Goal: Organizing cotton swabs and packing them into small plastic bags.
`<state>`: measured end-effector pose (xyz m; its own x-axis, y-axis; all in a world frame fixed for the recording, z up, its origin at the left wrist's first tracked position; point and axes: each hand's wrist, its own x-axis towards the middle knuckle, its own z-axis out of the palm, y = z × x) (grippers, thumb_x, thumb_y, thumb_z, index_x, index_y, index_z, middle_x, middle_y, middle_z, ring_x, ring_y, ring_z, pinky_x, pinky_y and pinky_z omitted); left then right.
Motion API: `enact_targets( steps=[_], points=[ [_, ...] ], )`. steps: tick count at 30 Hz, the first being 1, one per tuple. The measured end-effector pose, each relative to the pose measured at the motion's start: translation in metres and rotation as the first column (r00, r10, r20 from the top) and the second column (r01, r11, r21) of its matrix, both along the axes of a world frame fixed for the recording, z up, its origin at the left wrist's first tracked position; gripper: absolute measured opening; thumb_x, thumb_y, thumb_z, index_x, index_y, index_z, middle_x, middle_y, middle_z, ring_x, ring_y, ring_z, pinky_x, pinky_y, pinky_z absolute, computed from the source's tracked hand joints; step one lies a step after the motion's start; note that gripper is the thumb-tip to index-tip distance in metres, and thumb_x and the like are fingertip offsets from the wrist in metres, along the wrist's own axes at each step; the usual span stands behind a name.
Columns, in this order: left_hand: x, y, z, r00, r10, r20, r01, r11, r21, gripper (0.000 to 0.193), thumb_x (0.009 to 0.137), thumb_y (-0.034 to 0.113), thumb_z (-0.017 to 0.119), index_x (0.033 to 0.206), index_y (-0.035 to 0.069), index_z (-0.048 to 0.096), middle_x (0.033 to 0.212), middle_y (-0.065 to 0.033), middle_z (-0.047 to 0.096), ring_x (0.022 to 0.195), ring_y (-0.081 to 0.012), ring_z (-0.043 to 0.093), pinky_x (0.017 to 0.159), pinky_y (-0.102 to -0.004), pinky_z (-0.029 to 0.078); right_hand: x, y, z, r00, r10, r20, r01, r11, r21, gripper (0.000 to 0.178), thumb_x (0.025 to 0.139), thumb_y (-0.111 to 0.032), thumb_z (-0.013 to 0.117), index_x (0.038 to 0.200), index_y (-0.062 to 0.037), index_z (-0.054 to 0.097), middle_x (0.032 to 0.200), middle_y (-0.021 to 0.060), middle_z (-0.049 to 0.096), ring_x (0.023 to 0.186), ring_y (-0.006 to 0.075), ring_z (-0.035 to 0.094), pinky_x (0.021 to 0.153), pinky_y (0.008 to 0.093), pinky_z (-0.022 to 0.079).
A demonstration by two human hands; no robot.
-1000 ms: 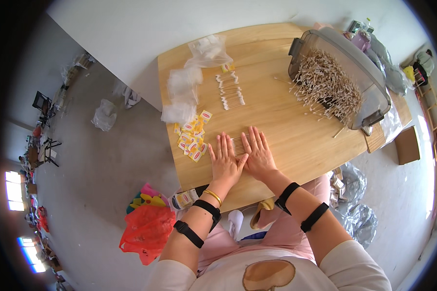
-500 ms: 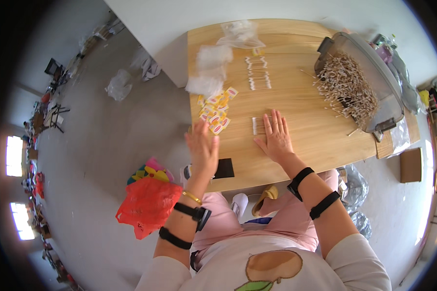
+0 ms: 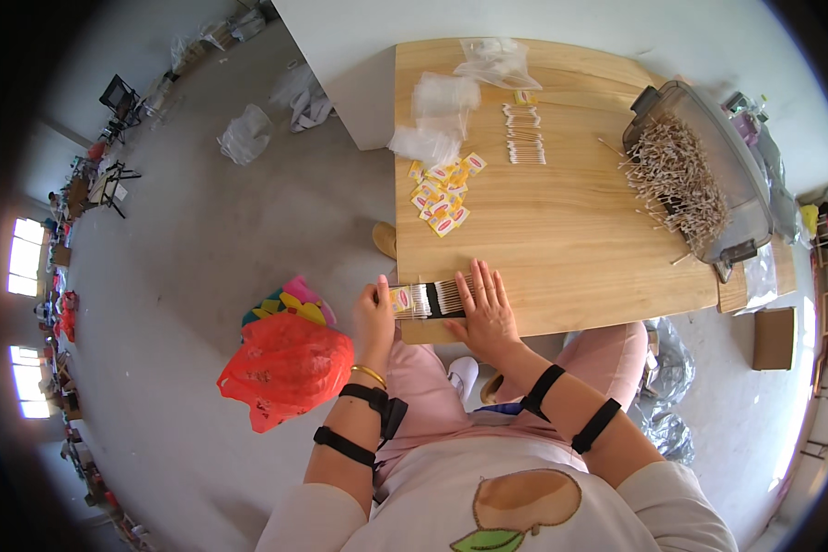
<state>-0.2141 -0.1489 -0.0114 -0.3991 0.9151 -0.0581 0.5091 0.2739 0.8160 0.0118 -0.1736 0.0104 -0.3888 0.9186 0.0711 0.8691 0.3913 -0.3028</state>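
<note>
At the table's near left corner, my left hand [image 3: 373, 322] is closed on the edge of a small clear plastic bag. A yellow label card [image 3: 401, 299] and white-tipped cotton swabs [image 3: 419, 301] show in or under it. My right hand [image 3: 489, 315] lies flat, fingers stretched, on a row of cotton swabs [image 3: 449, 296] beside the bag. A black patch [image 3: 434, 300] shows between the two groups of swabs. How far the swabs reach into the bag is hard to make out.
Yellow label cards [image 3: 443, 195] lie in a pile, with clear bags [image 3: 443, 106] behind them. Further rows of swabs [image 3: 525, 135] lie on the wooden table [image 3: 580, 230]. A tipped grey bin [image 3: 750, 166] spills loose swabs [image 3: 676, 175] at right. A red plastic bag [image 3: 285, 368] is at left.
My right hand has moved nearer and leftward, and the swab row beneath it has shifted to the near corner. My left hand has come down from near the cards and closed on the bag.
</note>
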Motion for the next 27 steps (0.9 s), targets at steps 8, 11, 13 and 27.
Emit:
enact_targets(
  steps=[8,11,13,27],
  points=[
    [-0.017,0.004,-0.053,0.943,0.028,0.332,-0.007,0.998,-0.064,0.062,0.103,0.051,0.05,0.081,-0.004,0.066,0.068,-0.0111,0.063,0.062,-0.0169,0.057,0.059,-0.0357,0.045,-0.013,-0.003,0.005,1.0,-0.021,-0.014,0.021,1.0,0.003,0.08,0.096,-0.049,0.054,0.156,-0.0038,0.028,0.163,0.0244,0.019,0.154,0.0374,0.014,0.125,0.0512,0.011],
    [-0.003,0.007,-0.045,0.867,0.113,0.484,-0.045,0.988,-0.151,0.062,0.103,0.053,0.049,0.09,-0.005,0.069,0.078,-0.0083,0.068,0.069,-0.0137,0.061,0.061,-0.0328,0.049,-0.012,-0.003,-0.002,0.999,-0.024,-0.026,0.025,1.0,0.019,0.077,0.097,-0.048,0.054,0.157,-0.0054,0.029,0.164,0.0229,0.019,0.154,0.0354,0.014,0.125,0.0512,0.011],
    [-0.002,0.007,-0.039,0.85,0.098,0.518,-0.023,0.988,-0.15,0.058,0.103,0.052,0.051,0.093,-0.003,0.067,0.083,-0.0073,0.067,0.071,-0.0134,0.061,0.063,-0.0318,0.049,-0.018,-0.003,-0.004,0.999,-0.037,-0.005,0.037,0.999,0.024,0.078,0.096,-0.05,0.054,0.157,-0.0069,0.03,0.164,0.0214,0.019,0.154,0.034,0.014,0.125,0.0509,0.011],
    [-0.001,0.008,-0.038,0.965,0.058,0.255,-0.071,0.997,0.039,0.058,0.106,0.046,0.045,0.085,-0.005,0.063,0.071,-0.0164,0.063,0.063,-0.0228,0.057,0.061,-0.04,0.046,-0.041,-0.004,-0.002,0.999,-0.016,-0.034,0.015,1.0,-0.027,0.088,0.096,-0.057,0.053,0.158,-0.003,0.023,0.165,0.0255,0.014,0.155,0.0371,0.009,0.125,0.051,0.008]
  ],
)
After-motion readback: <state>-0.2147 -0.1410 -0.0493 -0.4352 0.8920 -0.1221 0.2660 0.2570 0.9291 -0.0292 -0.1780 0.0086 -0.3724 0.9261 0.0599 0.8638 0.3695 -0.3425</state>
